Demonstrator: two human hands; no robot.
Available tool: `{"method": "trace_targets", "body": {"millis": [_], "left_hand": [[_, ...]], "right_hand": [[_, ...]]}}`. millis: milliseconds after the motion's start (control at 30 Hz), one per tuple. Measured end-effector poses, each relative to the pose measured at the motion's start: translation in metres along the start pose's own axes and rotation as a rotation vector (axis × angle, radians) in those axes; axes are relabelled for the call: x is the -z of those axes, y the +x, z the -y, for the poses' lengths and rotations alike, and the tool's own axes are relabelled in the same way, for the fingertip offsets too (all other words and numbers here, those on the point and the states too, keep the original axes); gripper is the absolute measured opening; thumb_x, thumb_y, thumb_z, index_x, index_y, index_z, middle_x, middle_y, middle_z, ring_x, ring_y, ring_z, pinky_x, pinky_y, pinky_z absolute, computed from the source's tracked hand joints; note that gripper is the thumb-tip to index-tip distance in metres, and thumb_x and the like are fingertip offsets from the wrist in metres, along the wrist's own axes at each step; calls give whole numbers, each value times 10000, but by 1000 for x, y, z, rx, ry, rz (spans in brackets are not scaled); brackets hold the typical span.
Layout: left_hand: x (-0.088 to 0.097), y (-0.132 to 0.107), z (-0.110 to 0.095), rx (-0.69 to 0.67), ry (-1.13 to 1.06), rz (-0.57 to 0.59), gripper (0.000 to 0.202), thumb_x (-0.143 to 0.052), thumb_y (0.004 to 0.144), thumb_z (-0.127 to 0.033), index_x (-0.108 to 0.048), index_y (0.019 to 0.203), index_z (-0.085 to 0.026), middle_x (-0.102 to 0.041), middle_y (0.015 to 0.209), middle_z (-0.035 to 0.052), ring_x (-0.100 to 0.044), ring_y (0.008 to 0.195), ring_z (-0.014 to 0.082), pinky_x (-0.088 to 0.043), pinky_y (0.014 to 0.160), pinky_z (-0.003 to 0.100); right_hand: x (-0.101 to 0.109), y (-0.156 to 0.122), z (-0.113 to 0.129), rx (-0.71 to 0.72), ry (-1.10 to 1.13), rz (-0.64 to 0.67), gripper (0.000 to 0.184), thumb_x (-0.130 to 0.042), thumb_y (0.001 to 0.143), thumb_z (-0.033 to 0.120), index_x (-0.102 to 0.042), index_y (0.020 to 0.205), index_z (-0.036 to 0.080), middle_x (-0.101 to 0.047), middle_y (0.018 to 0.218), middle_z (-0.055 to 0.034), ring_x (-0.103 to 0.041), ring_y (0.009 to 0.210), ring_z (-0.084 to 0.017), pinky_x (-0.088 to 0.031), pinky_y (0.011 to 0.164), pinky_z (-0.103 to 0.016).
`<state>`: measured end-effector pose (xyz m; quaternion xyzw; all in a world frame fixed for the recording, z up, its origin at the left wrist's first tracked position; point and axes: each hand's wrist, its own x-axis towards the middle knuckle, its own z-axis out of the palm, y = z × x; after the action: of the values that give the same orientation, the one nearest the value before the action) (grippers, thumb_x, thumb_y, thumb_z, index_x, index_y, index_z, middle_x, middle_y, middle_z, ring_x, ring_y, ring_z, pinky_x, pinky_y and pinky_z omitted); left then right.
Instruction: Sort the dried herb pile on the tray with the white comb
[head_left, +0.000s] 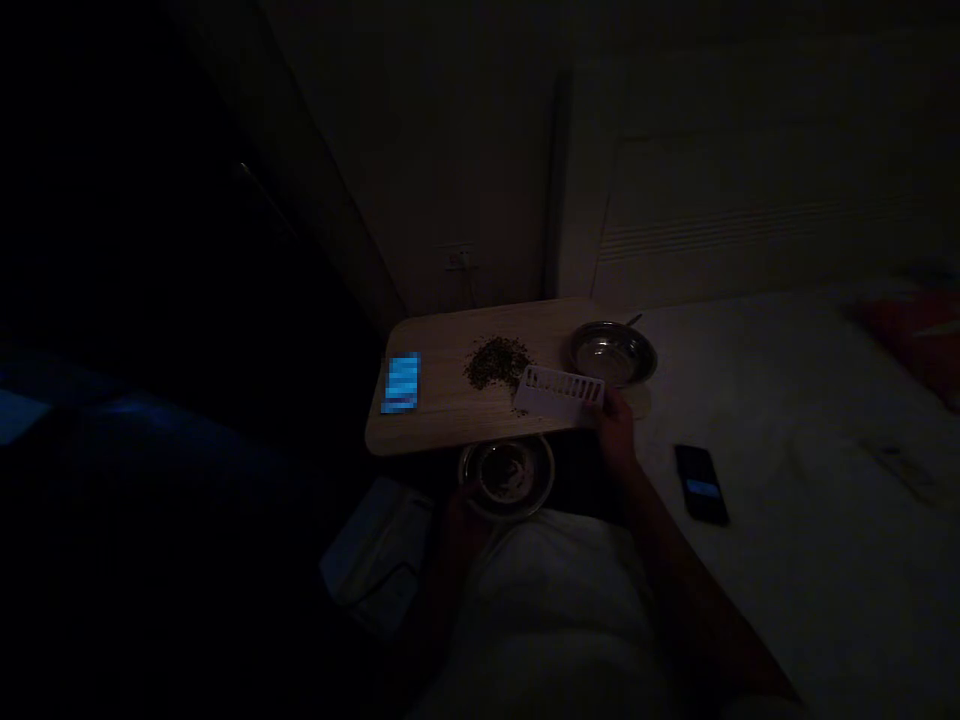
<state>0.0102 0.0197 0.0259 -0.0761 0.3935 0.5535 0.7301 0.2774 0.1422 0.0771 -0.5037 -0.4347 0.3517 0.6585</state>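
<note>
In the dim head view, my right hand [616, 435] grips one end of a flat white plastic piece [559, 402] with a row of slots. Its far end reaches the edge of a loose pile of small dark bits [495, 360], too small to name, on a light wooden tabletop [439, 335]. My left hand [466, 515], mostly in shadow, is closed on the left rim of a metal bowl [546, 475] just below the table's near edge. Something pale lies inside that bowl. A second metal bowl [611, 352] rests at the table's right end, with a thin handle [636, 320] projecting behind it.
A lit screen [401, 383] lies at the table's left end. On the white bed [787, 560] to the right is a black phone [701, 485]. A wall socket [459, 257] is behind the table, and a pale boxy object [379, 550] stands low at left.
</note>
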Motion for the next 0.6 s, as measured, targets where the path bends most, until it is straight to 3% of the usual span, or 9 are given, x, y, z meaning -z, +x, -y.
{"method": "trace_targets", "body": {"millis": [200,333,600], "left_hand": [[4,15,10,-25,36,-25,362,-657,808,-153,-731,1160,-187,-811,975,104,-748,1080,342,-573,1012,505],[0,21,16,-18,82,0,314,-673,807,-153,-747,1111,-182,-810,986,120,-733,1116,356,-558,1038,501],[-10,6,15,-53,100,102,277,-695,779,-154,-756,1045,-205,-808,1026,115,-693,1201,374,-520,1075,540]], "right_hand": [[1,-3,1,-5,-1,-10,354,-759,713,357,-735,1042,229,-786,1056,-56,-691,998,-274,-534,989,-489],[0,-4,0,-6,13,-12,368,-753,717,358,-730,1060,227,-784,1074,-56,-690,1010,-273,-531,999,-492],[-1,-6,-2,-3,12,26,346,-752,716,349,-723,1040,232,-788,1052,-52,-695,988,-267,-545,980,-483]]}}
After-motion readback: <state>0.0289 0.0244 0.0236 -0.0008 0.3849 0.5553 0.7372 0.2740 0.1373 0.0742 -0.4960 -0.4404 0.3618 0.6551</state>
